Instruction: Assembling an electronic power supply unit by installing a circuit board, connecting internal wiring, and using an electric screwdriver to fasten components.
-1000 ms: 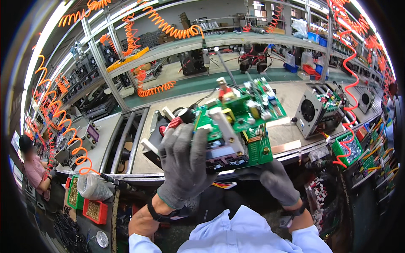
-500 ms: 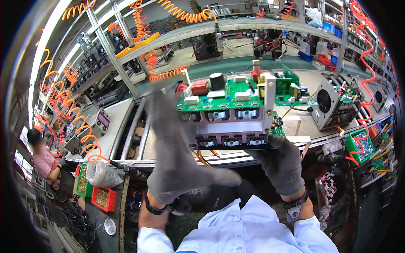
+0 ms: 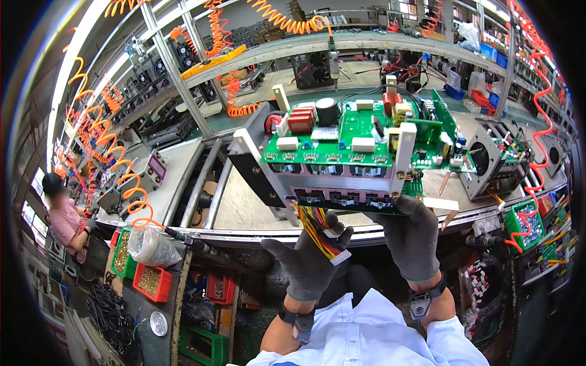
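Note:
Before me, tilted up off the bench, is a circuit board assembly (image 3: 342, 143) with green boards, a metal heatsink and white posts. My right hand (image 3: 412, 238), in a grey glove, grips its lower right edge with the thumb against the front; the other fingers are partly hidden. Below the assembly hangs a bundle of yellow, red and black wires (image 3: 317, 229) ending in a white connector (image 3: 340, 257). My left hand (image 3: 305, 262), gloved alike, is palm up under the wires. Its thumb stands out to the left, fingers spread, and the bundle lies across them.
A fan-fitted metal unit (image 3: 488, 158) stands on the bench at right. Metal rollers (image 3: 204, 183) lie at left. Bins of screws (image 3: 151, 282) and a plastic bag (image 3: 154, 247) sit lower left, a green bin (image 3: 525, 226) at right. Orange coiled hoses hang around; a person (image 3: 64, 219) is far left.
My left hand has come down from the assembly's left side to the wires beneath it. The right hand keeps its grip. The view has shifted slightly.

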A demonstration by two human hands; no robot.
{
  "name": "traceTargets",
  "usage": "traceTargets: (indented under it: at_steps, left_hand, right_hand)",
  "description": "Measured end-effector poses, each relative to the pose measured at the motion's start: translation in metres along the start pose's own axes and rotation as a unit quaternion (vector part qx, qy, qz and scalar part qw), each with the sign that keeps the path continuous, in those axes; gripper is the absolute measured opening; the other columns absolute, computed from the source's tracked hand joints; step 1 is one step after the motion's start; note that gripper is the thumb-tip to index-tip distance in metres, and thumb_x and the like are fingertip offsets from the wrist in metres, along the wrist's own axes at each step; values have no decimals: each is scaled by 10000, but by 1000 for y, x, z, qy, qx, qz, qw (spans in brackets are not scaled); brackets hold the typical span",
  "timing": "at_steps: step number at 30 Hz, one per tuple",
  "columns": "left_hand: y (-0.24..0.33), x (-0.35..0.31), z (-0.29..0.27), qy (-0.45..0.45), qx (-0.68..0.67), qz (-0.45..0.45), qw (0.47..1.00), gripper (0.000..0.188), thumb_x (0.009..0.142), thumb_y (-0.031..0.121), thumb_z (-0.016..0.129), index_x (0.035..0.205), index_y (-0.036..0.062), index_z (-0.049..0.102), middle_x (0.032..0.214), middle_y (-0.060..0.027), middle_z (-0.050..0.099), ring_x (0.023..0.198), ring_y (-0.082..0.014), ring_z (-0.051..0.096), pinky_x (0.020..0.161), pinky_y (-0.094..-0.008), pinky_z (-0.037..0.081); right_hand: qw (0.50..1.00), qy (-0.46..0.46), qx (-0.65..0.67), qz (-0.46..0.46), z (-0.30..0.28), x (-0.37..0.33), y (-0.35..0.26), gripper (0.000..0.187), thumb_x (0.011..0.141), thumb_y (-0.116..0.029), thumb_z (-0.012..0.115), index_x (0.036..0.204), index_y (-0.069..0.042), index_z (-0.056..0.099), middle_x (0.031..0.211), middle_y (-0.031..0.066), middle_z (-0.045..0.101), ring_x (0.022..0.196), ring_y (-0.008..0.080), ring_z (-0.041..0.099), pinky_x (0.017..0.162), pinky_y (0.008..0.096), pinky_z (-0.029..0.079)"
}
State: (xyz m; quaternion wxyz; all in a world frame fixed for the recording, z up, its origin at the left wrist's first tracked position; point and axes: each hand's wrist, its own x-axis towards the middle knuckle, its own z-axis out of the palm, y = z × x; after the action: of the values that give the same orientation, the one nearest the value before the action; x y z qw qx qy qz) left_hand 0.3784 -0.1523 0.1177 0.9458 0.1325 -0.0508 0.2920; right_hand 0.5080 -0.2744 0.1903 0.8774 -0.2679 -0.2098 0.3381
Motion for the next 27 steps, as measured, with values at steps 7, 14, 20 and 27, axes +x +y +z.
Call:
traceTargets:
  at_steps: [7, 14, 20, 27]
  left_hand:
    - [31, 3, 33, 117, 45, -54, 991, 1208, 658, 958, 453, 1283, -74, 486, 1174, -183, 599, 1139, -331, 576, 1007, -463, 458]
    - [39, 15, 27, 122, 79, -67, 987, 982, 792, 863, 452, 1444, 129, 427, 1439, -144, 473, 1367, -379, 403, 1130, -694, 240]
    - [43, 16, 27, 34, 64, -37, 997, 767, 914, 665, 530, 1465, 140, 433, 1453, -127, 500, 1320, -335, 470, 1107, -582, 351]
    - [43, 13, 30, 61, 133, 110, 983, 658, 977, 614, 426, 1427, 138, 496, 1420, -121, 545, 1249, -308, 550, 1054, -516, 449]
  right_hand:
    - [994, 20, -110, -9, -38, 11, 25, 207, 934, -60, 508, 1027, 54, 655, 1019, 137, 692, 975, 218, 695, 930, 357, 556]
    - [982, 62, -171, 51, -86, 2, 45, 166, 869, 8, 566, 1019, 34, 633, 991, 95, 666, 834, 229, 665, 788, 372, 554]
    - [748, -128, -616, -213, -85, 0, 63, 318, 881, -38, 659, 1182, -62, 559, 1108, 96, 594, 1011, 231, 585, 859, 401, 511]
    - [720, -209, -576, -325, -34, 19, 42, 323, 1000, -244, 558, 1193, 13, 590, 1000, 133, 665, 891, 244, 644, 791, 367, 507]
